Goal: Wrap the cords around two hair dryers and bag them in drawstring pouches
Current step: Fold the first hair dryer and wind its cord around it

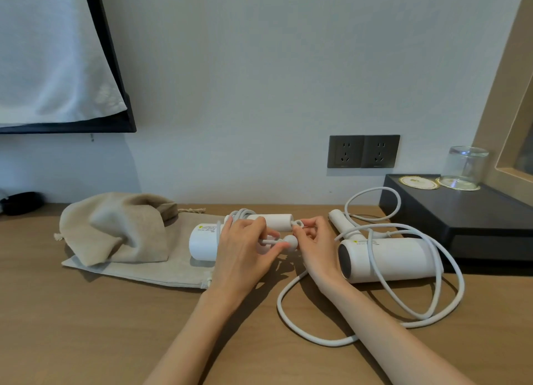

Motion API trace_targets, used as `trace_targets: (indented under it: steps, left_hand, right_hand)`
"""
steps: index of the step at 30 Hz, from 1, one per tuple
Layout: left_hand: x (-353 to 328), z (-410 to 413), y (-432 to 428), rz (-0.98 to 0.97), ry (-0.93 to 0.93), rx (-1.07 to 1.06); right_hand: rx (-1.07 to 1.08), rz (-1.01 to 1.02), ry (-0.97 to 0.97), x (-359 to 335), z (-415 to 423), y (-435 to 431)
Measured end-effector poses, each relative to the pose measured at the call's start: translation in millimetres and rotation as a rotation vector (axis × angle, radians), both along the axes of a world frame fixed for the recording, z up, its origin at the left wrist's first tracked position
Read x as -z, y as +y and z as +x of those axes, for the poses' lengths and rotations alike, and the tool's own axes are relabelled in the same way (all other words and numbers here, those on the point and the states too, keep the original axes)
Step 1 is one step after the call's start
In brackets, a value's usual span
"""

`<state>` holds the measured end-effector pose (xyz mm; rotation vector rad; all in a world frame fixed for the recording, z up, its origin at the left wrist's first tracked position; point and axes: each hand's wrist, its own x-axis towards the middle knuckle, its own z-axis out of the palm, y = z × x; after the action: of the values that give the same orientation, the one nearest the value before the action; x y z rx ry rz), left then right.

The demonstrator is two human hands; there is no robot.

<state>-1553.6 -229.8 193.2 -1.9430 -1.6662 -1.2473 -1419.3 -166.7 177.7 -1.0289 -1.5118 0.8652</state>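
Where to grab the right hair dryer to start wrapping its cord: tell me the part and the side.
Take the right hair dryer by its handle, coming from above. The handle points away toward the wall and lies mostly bare, while loose cord drapes over the thick barrel, so a barrel grip would likely pin the cord.

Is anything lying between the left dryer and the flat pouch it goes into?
Nothing visible. The left dryer already rests on the flat pouch; the crumpled pouch sits on the flat pouch's far-left part.
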Motion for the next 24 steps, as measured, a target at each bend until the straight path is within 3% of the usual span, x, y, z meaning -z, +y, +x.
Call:
trace_targets:
  steps: [4, 13, 19, 24]
  left_hand:
    - [-1.9, 2.1, 0.2, -0.005, 0.038, 0.011]
    - [-2.1, 1.8, -0.2, 0.005, -0.143, 0.034]
    - [1.1, 9.4, 0.0, -0.031, -0.009, -0.007]
    - [-13.2, 6.7, 6.2, -0.155, -0.142, 0.065]
  right_hand:
    - [-0.008, -0.02, 0.021, -0.8, 1.2, 0.1]
    - [-0.184, -0.225, 0.242, -5.0, 6.2, 1.4]
    - [-0.142, -0.199, 0.176, -2.9, 4.8, -1.3]
    - [-0.139, -0.277, 0.166, -2.5, 5.3, 1.4]
